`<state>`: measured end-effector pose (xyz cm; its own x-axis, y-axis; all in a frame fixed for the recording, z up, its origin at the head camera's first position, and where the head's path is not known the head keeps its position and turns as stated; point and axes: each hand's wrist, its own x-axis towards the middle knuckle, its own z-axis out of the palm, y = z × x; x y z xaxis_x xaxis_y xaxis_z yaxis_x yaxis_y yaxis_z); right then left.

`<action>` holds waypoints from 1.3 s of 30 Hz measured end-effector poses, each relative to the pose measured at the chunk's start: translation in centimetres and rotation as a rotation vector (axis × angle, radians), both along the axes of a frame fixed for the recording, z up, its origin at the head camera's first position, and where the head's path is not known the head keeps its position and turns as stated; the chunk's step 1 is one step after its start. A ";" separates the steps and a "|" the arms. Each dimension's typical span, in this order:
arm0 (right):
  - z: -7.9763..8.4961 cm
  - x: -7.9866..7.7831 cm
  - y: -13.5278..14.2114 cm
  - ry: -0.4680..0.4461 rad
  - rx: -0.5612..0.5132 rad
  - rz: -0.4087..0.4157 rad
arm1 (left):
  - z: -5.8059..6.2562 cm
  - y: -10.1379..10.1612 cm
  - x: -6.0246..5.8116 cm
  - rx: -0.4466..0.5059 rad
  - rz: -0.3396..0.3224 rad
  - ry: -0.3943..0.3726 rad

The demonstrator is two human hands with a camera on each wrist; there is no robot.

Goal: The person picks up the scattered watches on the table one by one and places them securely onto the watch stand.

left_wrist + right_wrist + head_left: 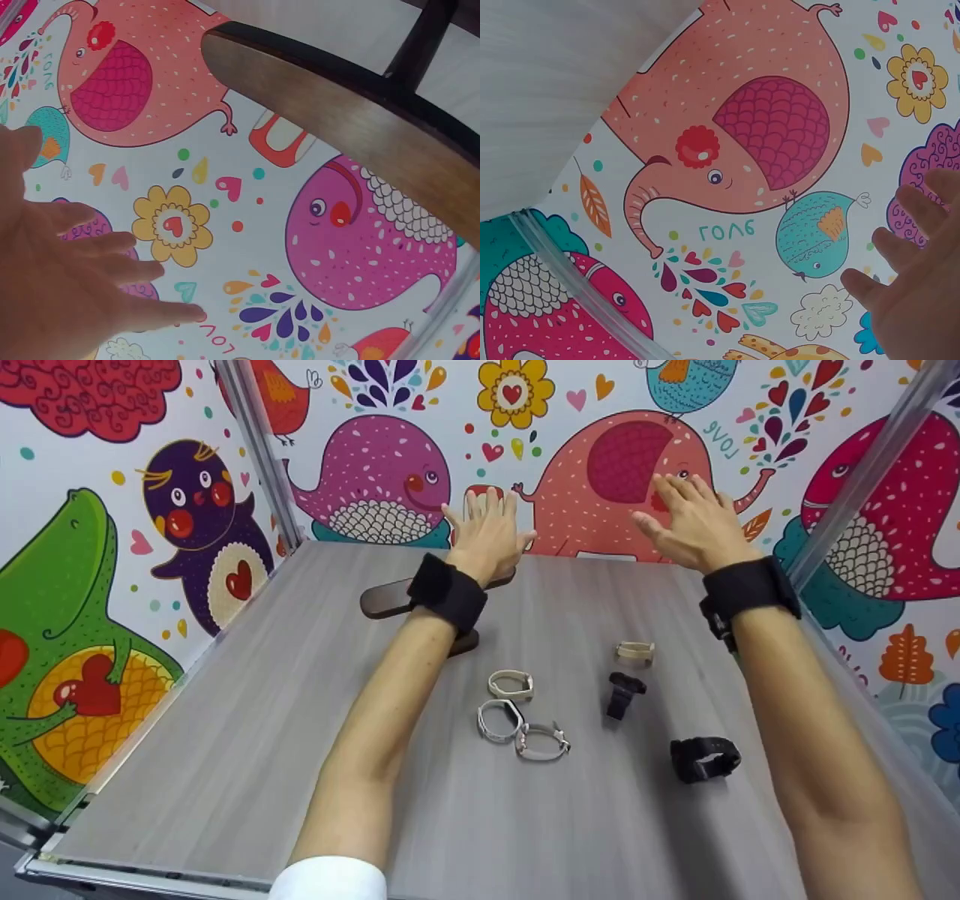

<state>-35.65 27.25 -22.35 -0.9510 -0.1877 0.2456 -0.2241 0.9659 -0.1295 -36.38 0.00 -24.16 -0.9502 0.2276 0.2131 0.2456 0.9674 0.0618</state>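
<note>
My left hand (487, 532) is raised with its fingers spread, holding nothing. It hovers over a brown T-bar display stand (386, 598), partly hidden behind the left wrist and forearm. In the left wrist view the stand's wooden bar (337, 97) lies apart from the hand (67, 270). Off to the right, my right hand (697, 525) is also up in the air, fingers extended and nothing in its grasp. The right wrist view shows its fingers (922, 262) in front of the patterned wall. Each wrist wears a black strap (448, 594).
Mid-table sit a beige band (527, 684), a pale fitness band with dark screen (514, 712) and a pinkish band (541, 755). Further right are another beige band (636, 652), a black watch (619, 703) and a larger black watch (686, 761). Cartoon-printed walls (555, 457) enclose the grey table (247, 720).
</note>
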 end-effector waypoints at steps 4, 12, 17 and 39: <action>-0.7 0.4 0.4 -0.002 -0.005 0.012 | -0.6 0.0 0.4 -0.013 -0.027 -0.015; -2.4 1.4 0.0 0.015 -0.004 0.041 | -2.0 0.7 1.4 -0.021 -0.123 -0.033; -3.0 2.2 -0.8 0.055 0.009 0.078 | -2.3 1.6 2.1 -0.009 -0.178 -0.022; -6.6 8.3 -1.6 0.166 -0.072 0.211 | -4.2 1.8 7.1 0.062 -0.385 0.064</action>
<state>-27.36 25.68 -29.00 -0.8384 -0.3537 0.4148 -0.4431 0.8854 -0.1404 -29.30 1.82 -28.38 -0.7819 0.5498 0.2939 0.5952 0.7985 0.0897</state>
